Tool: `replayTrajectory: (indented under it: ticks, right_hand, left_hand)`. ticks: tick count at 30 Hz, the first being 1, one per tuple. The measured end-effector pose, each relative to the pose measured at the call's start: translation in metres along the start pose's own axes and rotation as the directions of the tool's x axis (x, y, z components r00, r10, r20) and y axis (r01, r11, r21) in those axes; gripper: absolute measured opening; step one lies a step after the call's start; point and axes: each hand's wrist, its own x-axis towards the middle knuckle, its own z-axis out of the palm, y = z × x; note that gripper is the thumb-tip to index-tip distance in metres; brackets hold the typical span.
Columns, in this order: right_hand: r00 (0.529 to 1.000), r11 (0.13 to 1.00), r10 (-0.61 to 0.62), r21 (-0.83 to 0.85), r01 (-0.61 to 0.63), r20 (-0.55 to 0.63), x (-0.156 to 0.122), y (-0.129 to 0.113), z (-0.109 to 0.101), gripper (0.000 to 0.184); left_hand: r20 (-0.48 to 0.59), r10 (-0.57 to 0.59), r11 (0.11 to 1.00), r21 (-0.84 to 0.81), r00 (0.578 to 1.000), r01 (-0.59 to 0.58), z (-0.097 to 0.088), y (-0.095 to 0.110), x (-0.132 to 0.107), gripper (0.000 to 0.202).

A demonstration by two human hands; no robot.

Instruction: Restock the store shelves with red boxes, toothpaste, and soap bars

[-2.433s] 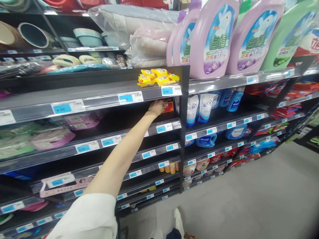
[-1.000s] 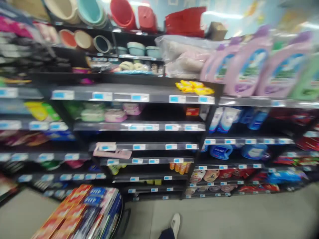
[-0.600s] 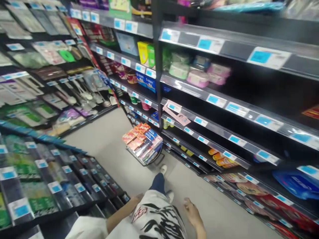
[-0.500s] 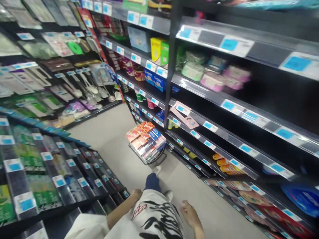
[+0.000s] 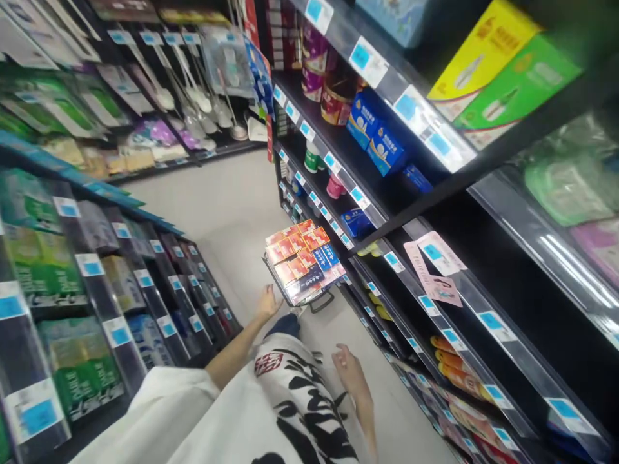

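Note:
A dark shopping basket (image 5: pixel 322 304) stands on the aisle floor, heaped with flat orange-and-white boxes (image 5: pixel 293 247) and some blue ones (image 5: pixel 325 256). Just short of its near left edge is my left hand (image 5: pixel 268 301), fingers apart and holding nothing; whether it touches the rim I cannot tell. My right hand (image 5: pixel 349 368) hangs over the floor at my right side, loosely bent and open, with nothing in it. The basket's lower part is hidden beneath the boxes.
Dark shelves with price tags line the right, holding blue boxes (image 5: pixel 385 149), a yellow box (image 5: pixel 483 48) and orange bottles (image 5: pixel 454 361). A pink card (image 5: pixel 432 277) sticks out there. Green packs (image 5: pixel 82 367) fill the left shelf. Ladles (image 5: pixel 193 96) hang at the back.
I have come closer to the basket and the shelves at its right. My left hand has reached forward to the basket's near left edge. The right hand stays low at my side.

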Motion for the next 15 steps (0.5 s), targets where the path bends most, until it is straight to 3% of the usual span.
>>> replayTrajectory:
  ticks: [3, 7, 10, 15]
  right_hand:
    - [0.999, 1.000, 0.009, 0.026, -0.008, -0.035, 0.002, -0.011, 0.004, 0.053]
    - [0.995, 0.995, 0.099, 0.006, -0.099, -0.017, -0.008, -0.005, 0.010, 0.052]
    - [0.984, 0.984, 0.177, -0.018, -0.177, 0.010, -0.016, 0.003, 0.014, 0.051]
    - [0.976, 0.977, 0.214, -0.010, -0.214, -0.045, -0.017, 0.006, 0.016, 0.049]
  left_hand:
    - [-0.054, 0.014, 0.999, -0.050, 0.998, -0.017, -0.005, 0.008, 0.035, 0.082]
    - [-0.042, 0.035, 0.996, -0.081, 0.998, -0.038, -0.010, 0.018, 0.062, 0.090]
    - [-0.016, 0.036, 0.995, -0.094, 0.999, -0.037, -0.009, 0.021, 0.070, 0.089]
    - [0.010, 0.003, 0.993, -0.120, 1.000, -0.002, -0.013, 0.021, 0.065, 0.090]
